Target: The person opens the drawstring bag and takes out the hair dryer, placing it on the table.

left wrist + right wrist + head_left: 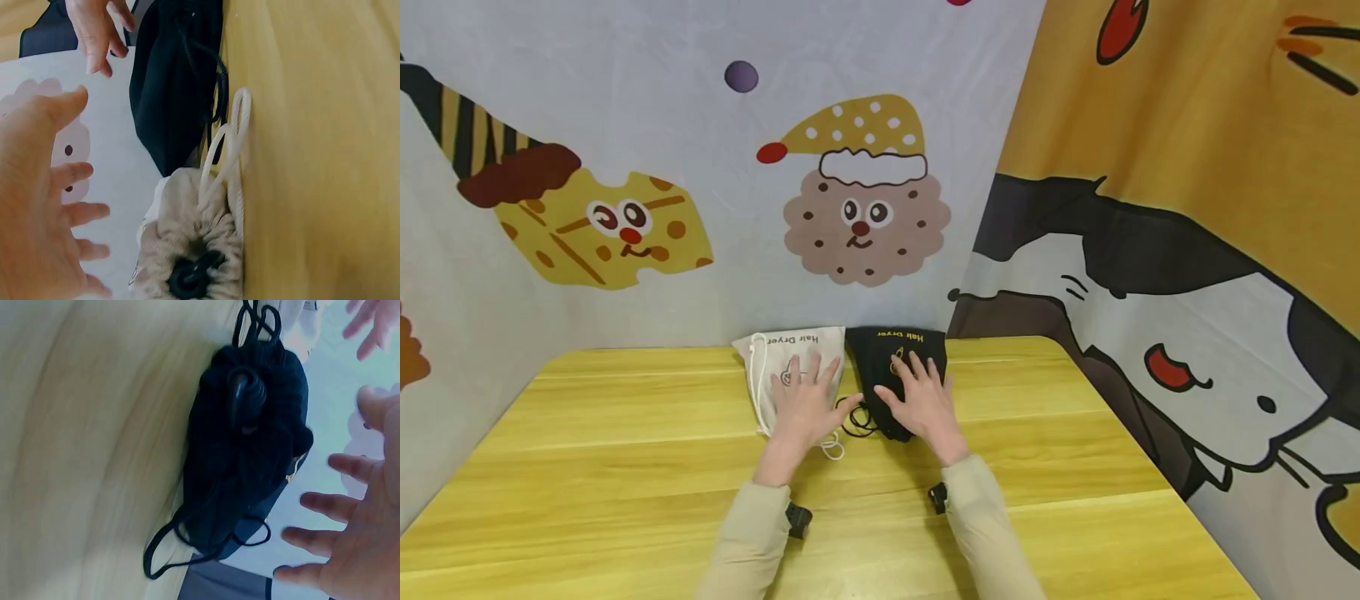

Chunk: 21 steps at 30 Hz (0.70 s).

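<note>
A beige drawstring bag and a black drawstring bag, both printed "Hair Dryer", lie side by side at the table's far edge. My left hand is over the beige bag with its fingers spread. Over the black bag is my right hand, its fingers likewise apart. Neither hand grips anything. In the left wrist view a coiled black cord shows in the beige bag's gathered mouth, with a white drawstring looped beside it. A black cord also shows in the black bag's mouth.
The wooden table has a light grain. Behind it hangs a white cloth with cartoon prints, and a yellow one with a cartoon animal hangs on the right. Small black devices are strapped at both sleeve cuffs.
</note>
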### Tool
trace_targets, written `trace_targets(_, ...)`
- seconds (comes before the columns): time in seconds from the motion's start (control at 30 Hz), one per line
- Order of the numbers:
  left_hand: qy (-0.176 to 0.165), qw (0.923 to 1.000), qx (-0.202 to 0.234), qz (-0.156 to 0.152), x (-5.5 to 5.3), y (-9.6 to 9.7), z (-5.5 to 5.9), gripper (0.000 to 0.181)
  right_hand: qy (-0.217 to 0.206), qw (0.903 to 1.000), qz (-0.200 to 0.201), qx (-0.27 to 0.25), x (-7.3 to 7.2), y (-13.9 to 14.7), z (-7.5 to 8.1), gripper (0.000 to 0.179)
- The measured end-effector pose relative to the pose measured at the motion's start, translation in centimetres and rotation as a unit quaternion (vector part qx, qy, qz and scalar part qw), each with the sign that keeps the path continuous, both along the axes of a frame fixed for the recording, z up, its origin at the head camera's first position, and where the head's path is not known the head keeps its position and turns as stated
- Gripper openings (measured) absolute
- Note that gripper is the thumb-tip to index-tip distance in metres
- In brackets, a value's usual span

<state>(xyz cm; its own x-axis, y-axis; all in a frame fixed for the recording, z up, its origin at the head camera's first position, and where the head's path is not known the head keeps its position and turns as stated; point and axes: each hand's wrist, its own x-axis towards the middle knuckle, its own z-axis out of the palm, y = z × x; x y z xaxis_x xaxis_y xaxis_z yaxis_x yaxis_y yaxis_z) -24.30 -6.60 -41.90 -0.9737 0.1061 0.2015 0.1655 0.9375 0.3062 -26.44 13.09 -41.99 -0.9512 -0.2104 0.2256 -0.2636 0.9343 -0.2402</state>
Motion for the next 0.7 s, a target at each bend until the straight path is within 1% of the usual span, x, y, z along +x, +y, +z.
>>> trace_targets(0.1, 0.040, 0.9987, 0.013, -0.028, 0.0, 0.7, -0.1, 0.066, 0.026, 0.9995, 0.010, 0.013, 0.0, 0.8, -0.1, 0.057)
trace_targets(0.17, 0.065, 0.9964, 0.022, -0.049, 0.0, 1.2, -0.3, 0.057, 0.031, 0.9992, 0.013, 0.020, 0.0, 1.3, -0.1, 0.051)
trace_targets(0.23, 0.088, 0.9933, 0.024, -0.071, 0.0, 1.7, -0.7, 0.049, 0.018, 0.9995, 0.017, 0.021, 0.1, 1.8, -0.1, 0.045)
trace_targets(0.27, 0.093, 0.9924, 0.020, -0.079, 0.1, 2.1, -0.8, 0.045, 0.009, 0.9996, 0.021, 0.019, 0.1, 2.0, 0.0, 0.041)
trace_targets(0.37, 0.094, 0.9899, 0.005, -0.105, 0.1, 3.1, -1.2, 0.037, -0.031, 0.9990, 0.031, 0.008, 0.2, 2.6, 0.2, 0.032)
trace_targets(0.47, 0.065, 0.9899, -0.014, -0.125, 0.3, 4.0, -1.3, 0.035, -0.073, 0.9964, 0.044, 0.003, 0.3, 2.9, 0.6, 0.029)
trace_targets(0.53, 0.046, 0.9896, -0.026, -0.134, 0.5, 4.5, -1.2, 0.035, -0.098, 0.9937, 0.054, 0.009, 0.5, 3.0, 0.8, 0.030)
trace_targets(0.57, 0.042, 0.9894, -0.029, -0.136, 0.5, 4.7, -1.2, 0.036, -0.109, 0.9922, 0.060, 0.015, 0.6, 3.1, 0.8, 0.030)
trace_targets(0.6, 0.035, 0.9894, -0.032, -0.138, 0.5, 4.9, -1.2, 0.035, -0.113, 0.9911, 0.066, 0.022, 0.7, 3.1, 0.8, 0.030)
trace_targets(0.63, 0.038, 0.9888, -0.039, -0.139, 0.5, 5.1, -1.3, 0.035, -0.118, 0.9900, 0.072, 0.029, 0.8, 3.2, 0.7, 0.030)
trace_targets(0.7, 0.040, 0.9880, -0.051, -0.140, 0.5, 5.4, -1.5, 0.033, -0.112, 0.9896, 0.082, 0.039, 0.8, 3.3, 0.6, 0.029)
